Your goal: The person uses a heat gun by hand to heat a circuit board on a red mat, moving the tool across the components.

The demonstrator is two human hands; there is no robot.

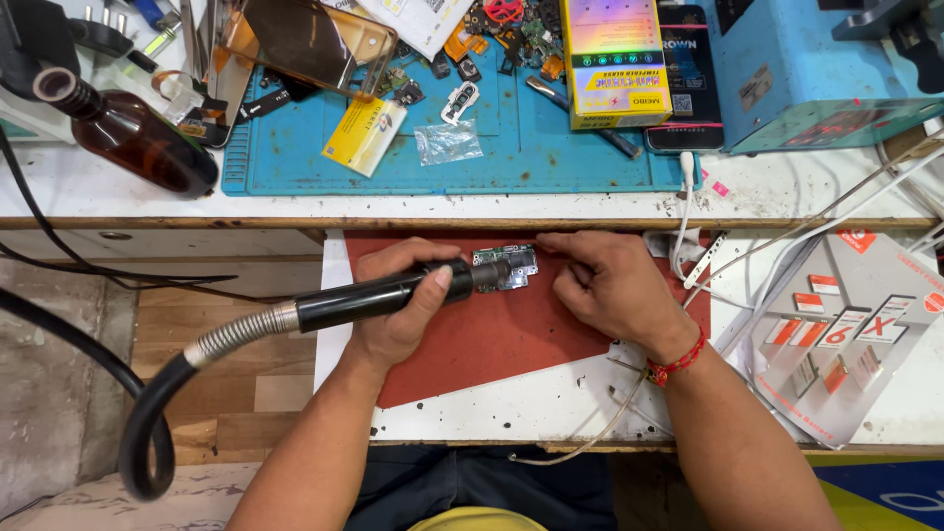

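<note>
Head view. Left hand: fingers clamped round a black hot-air handpiece, held level, nozzle pointing right onto a small circuit board. Board: lies flat at the far edge of a red mat on the worktop. Right hand: palm down, fingers together, fingertips pressing the mat just right of the board. Far left: brown bottle on its side.

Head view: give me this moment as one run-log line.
left hand: holds hot-air wand, nozzle at board | right hand: fingertips at board edge | board: on red mat
</note>
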